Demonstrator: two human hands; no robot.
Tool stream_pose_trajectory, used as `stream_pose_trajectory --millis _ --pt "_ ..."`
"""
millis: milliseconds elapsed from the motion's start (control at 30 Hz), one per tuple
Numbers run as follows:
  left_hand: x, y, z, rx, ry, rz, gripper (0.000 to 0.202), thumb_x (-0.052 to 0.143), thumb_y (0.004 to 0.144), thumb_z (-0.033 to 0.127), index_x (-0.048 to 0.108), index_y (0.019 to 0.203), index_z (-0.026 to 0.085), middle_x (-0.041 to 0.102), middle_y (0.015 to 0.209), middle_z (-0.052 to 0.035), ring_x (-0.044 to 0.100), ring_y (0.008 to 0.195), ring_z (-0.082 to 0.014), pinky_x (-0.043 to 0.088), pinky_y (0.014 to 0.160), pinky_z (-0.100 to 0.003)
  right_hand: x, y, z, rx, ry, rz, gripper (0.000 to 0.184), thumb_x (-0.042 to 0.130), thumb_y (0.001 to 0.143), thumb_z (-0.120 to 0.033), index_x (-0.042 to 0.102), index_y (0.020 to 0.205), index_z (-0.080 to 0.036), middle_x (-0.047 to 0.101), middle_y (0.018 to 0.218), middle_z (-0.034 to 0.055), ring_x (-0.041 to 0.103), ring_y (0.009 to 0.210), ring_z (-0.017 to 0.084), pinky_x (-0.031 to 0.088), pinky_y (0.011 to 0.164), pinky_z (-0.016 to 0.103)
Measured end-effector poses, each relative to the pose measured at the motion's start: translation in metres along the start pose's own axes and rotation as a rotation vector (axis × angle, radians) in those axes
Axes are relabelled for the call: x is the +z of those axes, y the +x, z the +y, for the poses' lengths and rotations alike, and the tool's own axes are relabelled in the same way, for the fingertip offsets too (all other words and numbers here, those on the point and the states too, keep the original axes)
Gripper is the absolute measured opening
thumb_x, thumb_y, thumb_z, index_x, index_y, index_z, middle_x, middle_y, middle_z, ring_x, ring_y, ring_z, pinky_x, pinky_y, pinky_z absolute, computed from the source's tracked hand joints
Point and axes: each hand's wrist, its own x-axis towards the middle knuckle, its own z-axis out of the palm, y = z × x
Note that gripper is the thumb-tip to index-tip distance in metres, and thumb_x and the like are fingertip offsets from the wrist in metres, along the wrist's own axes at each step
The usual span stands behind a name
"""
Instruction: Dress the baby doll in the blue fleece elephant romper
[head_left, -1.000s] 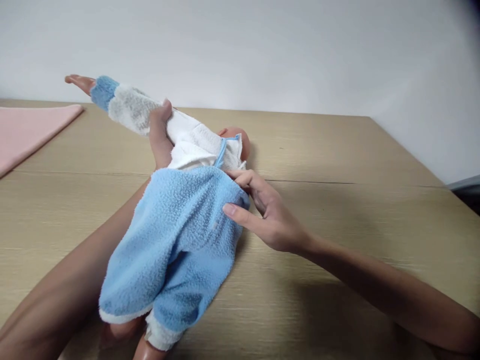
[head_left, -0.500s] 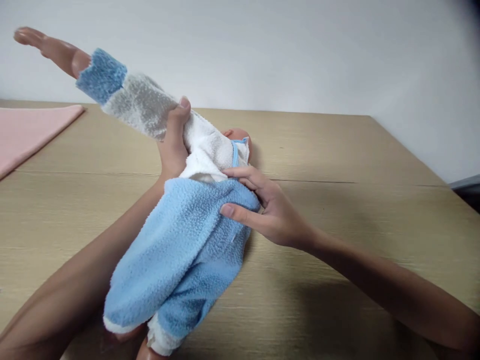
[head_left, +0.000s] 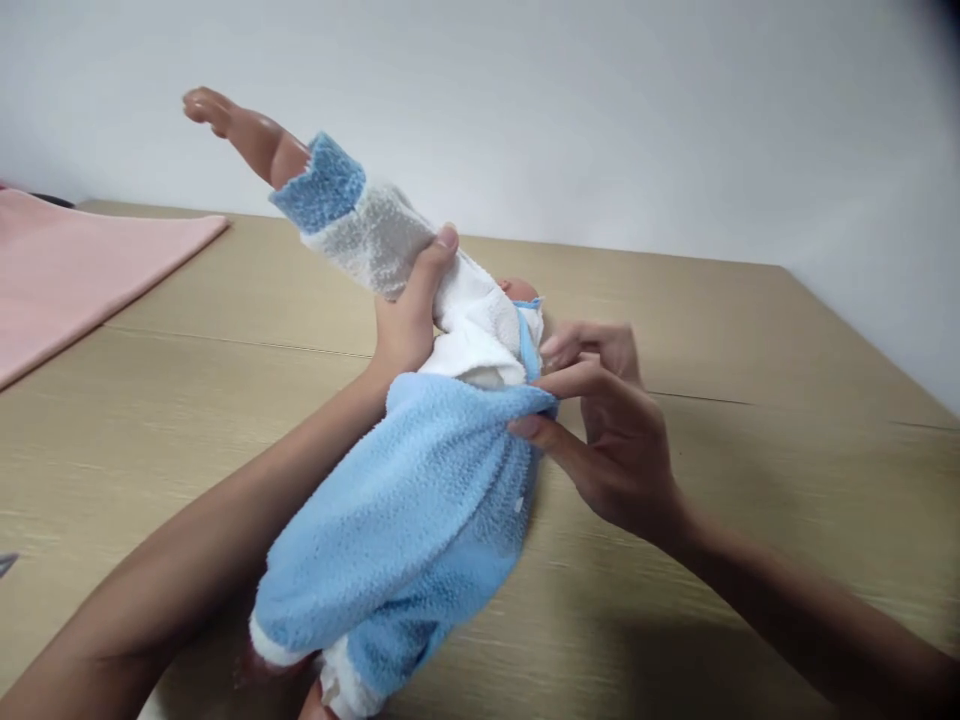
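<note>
A baby doll (head_left: 259,140) lies on its side across the table, dressed in a white fleece top (head_left: 465,300) with a blue cuff and blue fleece pants (head_left: 397,480) with white hems. My left hand (head_left: 412,310) is closed around the doll's raised arm, thumb over the white sleeve. At the waist, my right hand (head_left: 607,420) pinches the edge of the pants between thumb and index finger, its other fingers curled above. Little of the doll's head shows behind the collar. The feet are partly cut off at the bottom.
A folded pink cloth (head_left: 97,270) lies at the left on the wooden table (head_left: 750,480). Behind the table rises a pale wall (head_left: 600,120). A small dark object pokes in at the left edge.
My right hand has gone from resting on the waist with fingers spread to pinching the pants' edge. The doll and both hands appear further right, as does the cloth, so the view has shifted.
</note>
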Motion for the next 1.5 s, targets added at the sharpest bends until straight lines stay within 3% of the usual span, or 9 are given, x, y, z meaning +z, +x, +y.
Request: stream_pose_trajectory --millis 167,267,400,700,933,1067,1233,1333,1500 --pt "0.005 -0.008 -0.002 0.114 -0.039 -0.083 0.033 0.088 0.1 0.037 0.072 0.077 0.022 0.059 0.073 -0.0018 0.053 0.066 -0.0158 0.049 0.063 -0.031 0.002 -0.003 -0.005 0.01 0.164 -0.082 0.025 0.07 0.112 -0.019 0.067 0.13 -0.036 0.073 0.139 0.0044 0.067 0.136 0.028 0.053 0.12 0.056" --pt "0.005 -0.01 0.0 0.113 -0.023 -0.082 0.031 0.087 0.101 0.034 0.075 0.076 0.02 0.057 0.073 -0.0023 0.049 0.064 -0.0146 0.045 0.059 -0.031 0.002 -0.006 -0.007 0.084 0.185 -0.108 0.023 0.064 0.117 -0.022 0.062 0.135 -0.037 0.073 0.119 0.0019 0.071 0.115 0.023 0.058 0.098 0.043" --pt "0.006 -0.011 0.001 0.081 0.0 -0.109 0.035 0.087 0.102 0.039 0.075 0.076 0.019 0.058 0.073 -0.0021 0.05 0.065 -0.0153 0.045 0.06 -0.031 -0.002 -0.002 -0.01 0.145 0.115 -0.133 0.009 0.067 0.116 -0.03 0.061 0.123 -0.033 0.062 0.099 -0.0003 0.061 0.091 0.02 0.049 0.079 0.037" --pt "0.008 -0.012 0.004 0.014 0.007 -0.068 0.032 0.095 0.098 0.035 0.072 0.083 0.021 0.07 0.078 0.0026 0.067 0.071 -0.0141 0.055 0.07 -0.029 -0.005 0.016 -0.043 0.235 0.018 -0.201 0.015 0.083 0.105 -0.037 0.072 0.103 -0.028 0.069 0.093 0.0 0.065 0.09 0.021 0.057 0.092 0.041" --pt "0.007 -0.018 0.008 -0.029 0.02 -0.226 0.03 0.1 0.093 0.037 0.074 0.087 0.023 0.069 0.079 0.0016 0.074 0.073 -0.0178 0.062 0.066 -0.031 0.002 0.014 -0.035 -0.067 -0.074 -0.139 0.026 0.076 0.102 -0.014 0.076 0.118 -0.034 0.071 0.101 0.0022 0.068 0.098 0.025 0.06 0.093 0.05" --pt "0.007 -0.018 0.008 -0.041 0.032 -0.284 0.026 0.095 0.098 0.037 0.075 0.089 0.023 0.07 0.084 0.0008 0.073 0.073 -0.0173 0.064 0.067 -0.032 0.003 0.019 -0.034 -0.166 -0.161 -0.17 0.027 0.079 0.102 -0.019 0.074 0.125 -0.032 0.074 0.1 0.0015 0.068 0.096 0.025 0.059 0.105 0.054" --pt "0.011 -0.022 0.011 -0.046 0.077 -0.285 0.034 0.097 0.096 0.045 0.073 0.087 0.022 0.067 0.083 -0.0004 0.074 0.078 -0.0199 0.065 0.074 -0.034 0.001 0.021 -0.04 -0.157 -0.252 -0.102 0.013 0.082 0.103 -0.026 0.078 0.111 -0.035 0.076 0.111 0.0044 0.071 0.112 0.031 0.057 0.113 0.058" --pt "0.013 -0.024 0.014 -0.037 0.11 -0.299 0.031 0.085 0.107 0.04 0.074 0.085 0.021 0.067 0.079 -0.0009 0.075 0.08 -0.0186 0.064 0.078 -0.032 0.0 0.022 -0.043 -0.114 -0.241 -0.113 0.015 0.077 0.105 -0.024 0.077 0.115 -0.035 0.077 0.128 0.0063 0.071 0.128 0.035 0.057 0.116 0.058" --pt "0.007 -0.019 0.014 -0.033 0.126 -0.457 0.019 0.085 0.105 0.033 0.077 0.091 0.023 0.073 0.09 -0.0029 0.074 0.085 -0.0211 0.063 0.08 -0.034 0.001 0.021 -0.042 0.012 -0.153 -0.099 0.01 0.07 0.112 -0.023 0.071 0.119 -0.03 0.076 0.103 0.0018 0.074 0.1 0.024 0.059 0.1 0.045"
